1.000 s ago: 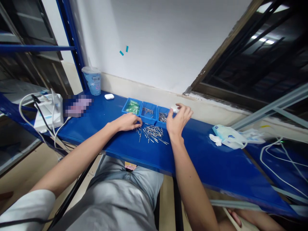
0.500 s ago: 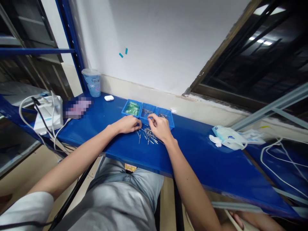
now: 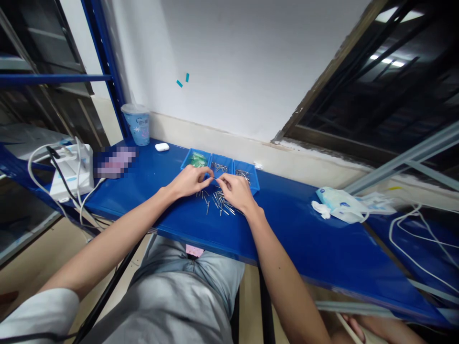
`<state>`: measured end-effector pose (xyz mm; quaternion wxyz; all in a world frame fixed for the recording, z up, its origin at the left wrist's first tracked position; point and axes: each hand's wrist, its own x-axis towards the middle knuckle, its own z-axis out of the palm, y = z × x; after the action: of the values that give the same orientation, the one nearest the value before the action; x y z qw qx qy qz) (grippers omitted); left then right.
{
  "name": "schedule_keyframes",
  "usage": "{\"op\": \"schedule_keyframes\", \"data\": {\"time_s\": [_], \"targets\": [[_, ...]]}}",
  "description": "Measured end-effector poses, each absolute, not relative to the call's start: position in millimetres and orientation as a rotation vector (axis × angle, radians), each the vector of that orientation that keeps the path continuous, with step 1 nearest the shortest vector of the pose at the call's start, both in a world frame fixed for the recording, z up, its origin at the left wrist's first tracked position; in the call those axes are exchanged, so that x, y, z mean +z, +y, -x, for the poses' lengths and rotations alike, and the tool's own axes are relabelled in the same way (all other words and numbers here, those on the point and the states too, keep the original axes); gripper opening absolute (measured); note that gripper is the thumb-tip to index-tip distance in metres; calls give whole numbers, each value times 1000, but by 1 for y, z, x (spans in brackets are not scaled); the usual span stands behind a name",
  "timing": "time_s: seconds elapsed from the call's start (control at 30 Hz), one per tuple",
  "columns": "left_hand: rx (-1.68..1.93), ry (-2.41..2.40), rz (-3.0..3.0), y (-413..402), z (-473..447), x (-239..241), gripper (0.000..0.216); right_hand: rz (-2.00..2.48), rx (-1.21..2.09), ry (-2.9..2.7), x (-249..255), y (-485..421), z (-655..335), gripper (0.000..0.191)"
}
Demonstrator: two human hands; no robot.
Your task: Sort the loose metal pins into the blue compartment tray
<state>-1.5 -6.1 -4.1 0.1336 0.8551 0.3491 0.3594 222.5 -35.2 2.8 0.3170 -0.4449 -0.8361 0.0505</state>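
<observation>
My left hand and my right hand meet above a loose pile of small metal pins on the blue bench. Both hands pinch with thumb and fingertips, and one thin pin spans the gap between them. Just behind the hands stands a row of three small blue bins: the left bin holds green pieces, the middle bin and the right bin hold metal pins.
A blue patterned cup and a white earbud case sit at the back left. A white box with cables lies at the left end. A tissue pack and white cables are on the right.
My right hand came down from beside the right bin to the pin pile, then closed in on my left hand, which lifted slightly. Both now pinch one pin.
</observation>
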Motion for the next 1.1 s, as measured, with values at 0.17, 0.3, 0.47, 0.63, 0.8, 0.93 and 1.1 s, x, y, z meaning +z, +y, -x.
{"op": "schedule_keyframes", "data": {"time_s": [0.17,0.3,0.47,0.63,0.8,0.93,1.1], "targets": [[1000,942,-2498,-7,-1,-5,24,1187,131,-2212,2,-36,-221,29],[1017,891,-2493,-8,-1,-4,21,1180,156,-2219,4,-38,-219,38],[1144,794,-2477,-9,-2,-1,17,1164,217,-2213,5,-38,-220,34],[1172,808,-2419,-11,-1,-1,18,1127,207,-2242,1,-35,-219,28],[1190,851,-2369,-11,-2,-2,18,1129,203,-2221,1,-35,-219,27],[1211,864,-2335,-10,-2,0,20,1117,212,-2193,1,-36,-219,25],[1116,863,-2306,-10,-1,2,18,1111,204,-2175,-1,-35,-217,23]]}}
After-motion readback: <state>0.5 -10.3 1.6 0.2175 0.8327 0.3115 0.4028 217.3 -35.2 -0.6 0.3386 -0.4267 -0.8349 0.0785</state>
